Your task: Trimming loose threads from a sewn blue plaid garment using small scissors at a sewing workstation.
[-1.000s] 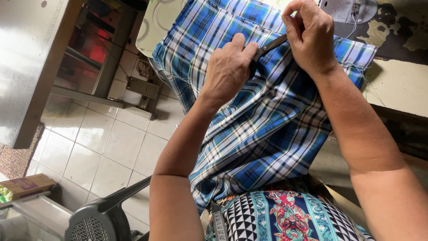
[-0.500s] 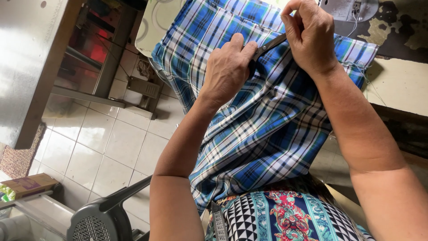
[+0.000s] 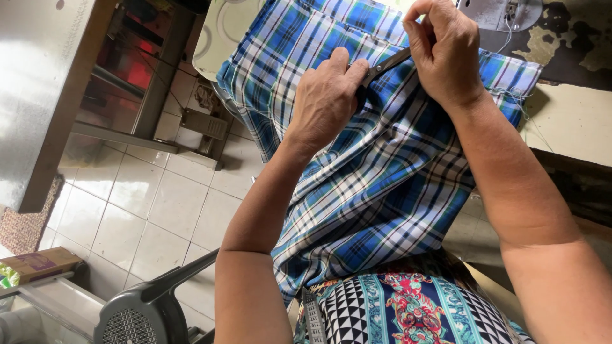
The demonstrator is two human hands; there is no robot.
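From the head view, my left hand (image 3: 325, 95) is clenched around the dark handles of the scissors (image 3: 382, 67), blades pointing toward my right hand (image 3: 446, 51). That grip pinches a fold of the blue plaid cloth (image 3: 370, 191) — lifted taut so the blades meet it cleanly — while the rest drapes below both hands over my lap, off the tabletop (image 3: 574, 121).

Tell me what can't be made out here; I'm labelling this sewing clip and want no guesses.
All in the head view:
- Scissors: only one dark blade shows; the left hand covers the handles and the right hand covers the tip.
- Whether the blade is cutting the blue plaid cloth: hidden by both hands.
- Sewing machine: cut off by the top edge.
- Grey fan: cut off by the bottom edge.
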